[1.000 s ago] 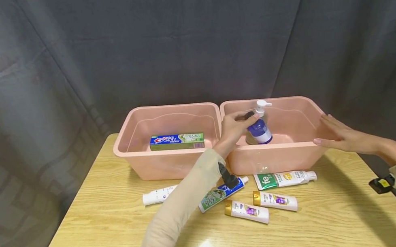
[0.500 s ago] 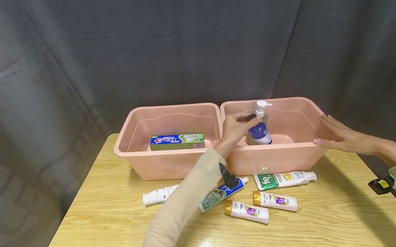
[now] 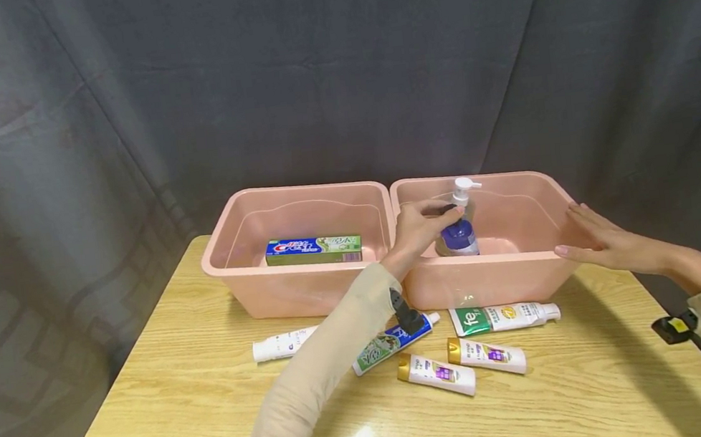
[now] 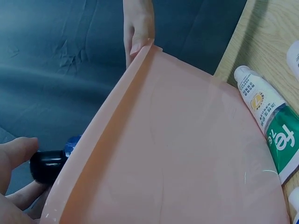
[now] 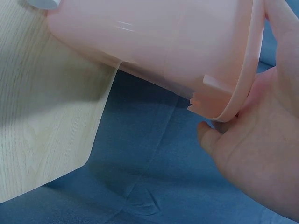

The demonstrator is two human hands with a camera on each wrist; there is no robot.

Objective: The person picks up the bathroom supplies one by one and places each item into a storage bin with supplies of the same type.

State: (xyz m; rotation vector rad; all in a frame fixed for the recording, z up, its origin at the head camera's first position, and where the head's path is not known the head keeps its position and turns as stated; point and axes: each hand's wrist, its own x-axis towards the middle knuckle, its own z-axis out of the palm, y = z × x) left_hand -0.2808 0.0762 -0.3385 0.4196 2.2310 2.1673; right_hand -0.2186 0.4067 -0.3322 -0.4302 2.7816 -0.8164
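My left hand reaches over the front of the right pink bin. It pinches the black cap of a dark blue bottle, which stands nearly upright inside, its base hidden by the front wall. Just behind the blue bottle is a clear pump bottle with a white pump head. At the bin's right front corner my right hand rests on the rim, fingers extended along the side and thumb at the front edge.
The left pink bin holds a Crest toothpaste box. On the wooden table in front lie a white tube, a green-blue tube, a green-white tube and two gold-capped bottles.
The blue bottle has gone from tilted to nearly upright and sunk slightly lower in the right bin, the left hand following it. The right hand has stayed on the rim.
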